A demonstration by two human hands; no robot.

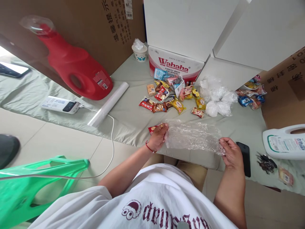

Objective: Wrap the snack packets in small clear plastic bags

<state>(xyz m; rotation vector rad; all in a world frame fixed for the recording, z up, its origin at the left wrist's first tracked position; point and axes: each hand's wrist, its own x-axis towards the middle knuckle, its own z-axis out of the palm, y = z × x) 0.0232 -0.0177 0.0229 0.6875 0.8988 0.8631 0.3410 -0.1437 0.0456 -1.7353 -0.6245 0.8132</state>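
Note:
A clear, crinkled plastic bag [194, 136] is stretched between my two hands near the front edge of the cloth-covered surface. My left hand [158, 137], with a red string at the wrist, pinches its left end. My right hand [231, 152] grips its right end. A red packet [152, 129] shows partly behind my left fingers; whether they touch it I cannot tell. Beyond the bag lie several wrapped snacks [162, 93] in a loose pile. Several crumpled clear plastic bundles [216, 95] sit to the right of the snacks.
On the left are a red jug [78, 71], a plastic roll [108, 104], a white power bank [60, 105] with cable, and a green stool [21, 190]. A paper cup [139, 53] and Wahaha box [175, 65] stand behind. A phone [244, 159], keys [266, 163] and white bottle [284, 143] lie right.

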